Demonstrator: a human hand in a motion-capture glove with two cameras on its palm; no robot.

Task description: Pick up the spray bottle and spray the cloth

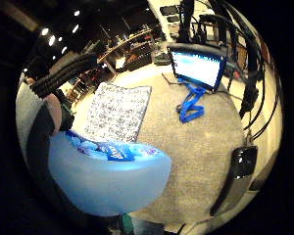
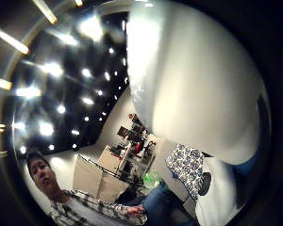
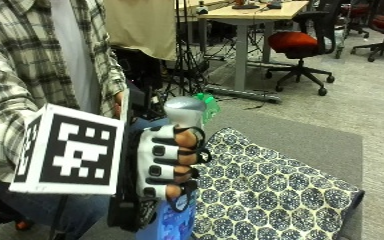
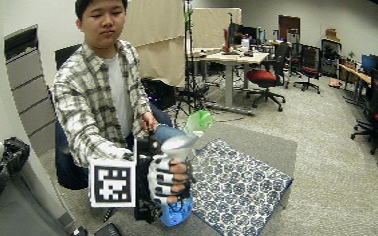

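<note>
**Bottle gripped above the cloth's edge**

In the outside view the right hand (image 3: 169, 167) sat lower centre of the frame, its fingers (image 3: 182, 159) curled round the spray bottle (image 3: 184, 114), which was held upright; the patterned cloth (image 3: 272, 190) lay flat on the grey surface (image 3: 312, 140) at lower right, just beside the hand.

One spray bottle (image 3: 182, 150) is seen, gripped in the one gloved hand (image 3: 172, 167). One patterned cloth (image 3: 272, 190) is counted just beside the hand, spread on the one grey surface (image 3: 325, 142). One green object (image 3: 208, 107) is seen just behind the bottle; what it is cannot be told. One blue strap (image 1: 192, 103) is counted beyond the cloth
</note>
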